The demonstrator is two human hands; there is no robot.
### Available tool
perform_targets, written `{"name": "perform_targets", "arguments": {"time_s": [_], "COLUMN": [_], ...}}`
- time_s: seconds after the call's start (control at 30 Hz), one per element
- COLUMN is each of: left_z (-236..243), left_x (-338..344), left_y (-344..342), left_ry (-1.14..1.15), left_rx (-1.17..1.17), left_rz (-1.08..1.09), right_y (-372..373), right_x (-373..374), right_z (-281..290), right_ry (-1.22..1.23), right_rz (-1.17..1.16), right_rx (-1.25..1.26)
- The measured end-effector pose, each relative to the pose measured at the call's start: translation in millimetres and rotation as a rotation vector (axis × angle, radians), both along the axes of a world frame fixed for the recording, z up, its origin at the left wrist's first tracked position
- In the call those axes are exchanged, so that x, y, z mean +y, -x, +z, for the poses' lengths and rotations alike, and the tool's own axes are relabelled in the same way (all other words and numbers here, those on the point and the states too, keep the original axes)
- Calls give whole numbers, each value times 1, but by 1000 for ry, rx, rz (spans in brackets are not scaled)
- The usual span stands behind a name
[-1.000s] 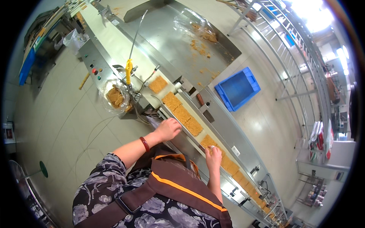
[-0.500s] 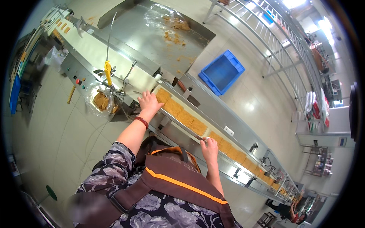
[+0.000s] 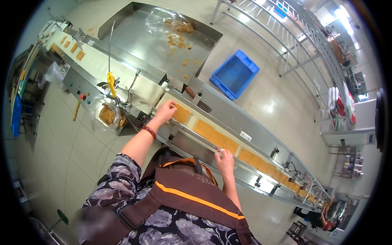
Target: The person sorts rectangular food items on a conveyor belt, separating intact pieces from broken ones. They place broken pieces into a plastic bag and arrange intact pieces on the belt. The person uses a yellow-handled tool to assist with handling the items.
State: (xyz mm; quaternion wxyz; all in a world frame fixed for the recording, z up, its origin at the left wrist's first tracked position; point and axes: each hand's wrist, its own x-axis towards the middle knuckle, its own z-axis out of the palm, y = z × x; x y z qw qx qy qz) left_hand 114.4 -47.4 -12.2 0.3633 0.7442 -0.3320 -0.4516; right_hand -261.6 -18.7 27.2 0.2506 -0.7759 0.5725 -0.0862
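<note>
Golden-brown flat slabs (image 3: 214,135) lie in a row on the pale conveyor belt (image 3: 122,70). My left hand (image 3: 165,110) has its fingers curled at the near corner of an upper slab (image 3: 181,115); whether anything is inside them I cannot make out. Lower along the row, my right hand (image 3: 224,161) rests at the metal rail, fingers loosely bent and apart, holding nothing visible. A yellow-handled tool (image 3: 111,83) on a thin rod stands left of my left hand, beside a bagged heap of brown crumbly material (image 3: 107,115).
A steel tray (image 3: 134,36) with scraps and plastic lies behind the belt. A blue crate (image 3: 241,61) sits to its right, metal racking (image 3: 294,49) beyond. Buttons (image 3: 83,96) are on the left panel. Another person (image 3: 324,222) is at the lower right.
My left hand moved up along the belt; its fingers spread, then curled. The slabs shifted down-right along the belt. My right hand stayed by the rail. The view also shifted.
</note>
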Motion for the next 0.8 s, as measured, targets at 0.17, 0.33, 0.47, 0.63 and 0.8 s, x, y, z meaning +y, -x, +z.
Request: {"name": "perform_targets", "arguments": {"time_s": [0.17,0.33,0.47,0.63,0.8], "left_z": [-10,16,11,23,37], "left_x": [1,42,73,102,134], "left_y": [47,65,52,20,-37], "left_ry": [104,258,268,280,316], "left_rx": [-257,-408,-377,-419,-610], "left_rz": [-321,-336,-316,-87,182], "right_y": [-10,2,-6,-22,-46], "right_x": [-5,-8,-6,-17,-27], "right_z": [9,-7,-4,-7,8], "right_ry": [20,22,-9,-20,-8], "right_rz": [34,42,68,179,227], "right_rx": [-34,-33,-17,-14,-12]}}
